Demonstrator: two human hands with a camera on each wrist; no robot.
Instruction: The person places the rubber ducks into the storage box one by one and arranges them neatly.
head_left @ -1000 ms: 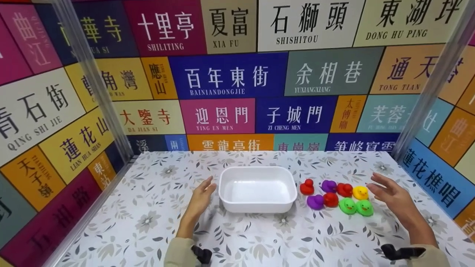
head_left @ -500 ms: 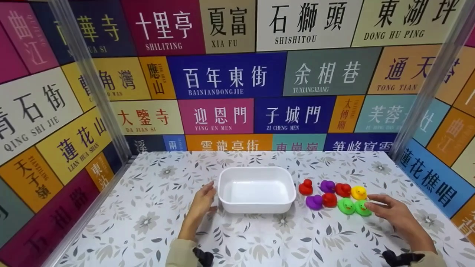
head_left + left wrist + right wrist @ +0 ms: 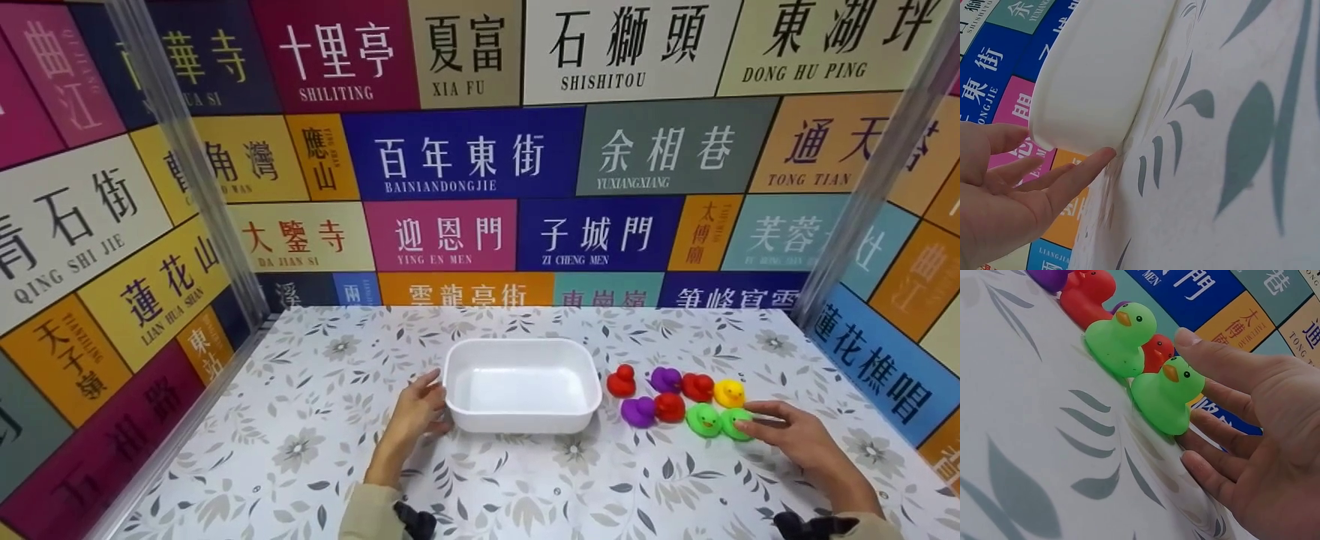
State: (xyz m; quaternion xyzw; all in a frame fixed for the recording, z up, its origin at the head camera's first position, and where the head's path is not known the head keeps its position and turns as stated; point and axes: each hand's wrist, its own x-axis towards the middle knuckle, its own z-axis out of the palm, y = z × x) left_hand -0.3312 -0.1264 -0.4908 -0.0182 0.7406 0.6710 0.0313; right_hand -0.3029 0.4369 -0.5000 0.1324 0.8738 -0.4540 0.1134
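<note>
A white plastic basin [image 3: 523, 421] stands on the table. At its left end is my left hand [image 3: 417, 414], its fingers loosely extended; in the left wrist view the fingertips meet or nearly meet the basin wall [image 3: 1089, 95]. My right hand [image 3: 806, 442] is at the right end of a group of rubber ducks, beside a green duck [image 3: 734, 421]. In the right wrist view the thumb is spread near this green duck's head [image 3: 1185, 379] and the other fingers reach behind its body, without a plain grip. Another green duck [image 3: 703, 420] sits just left of it.
Between basin and right hand sit a yellow duck [image 3: 729, 393], several red ducks, one by the basin [image 3: 621, 381], and purple ducks, one in front [image 3: 639, 412]. A flower-patterned cloth [image 3: 300, 450] covers the table. Lettered panels and clear corner posts [image 3: 847, 180] enclose it.
My right hand has come down and towards the near side, from beside the yellow duck to the right-hand green duck. My left hand has moved slightly right, closer to the basin.
</note>
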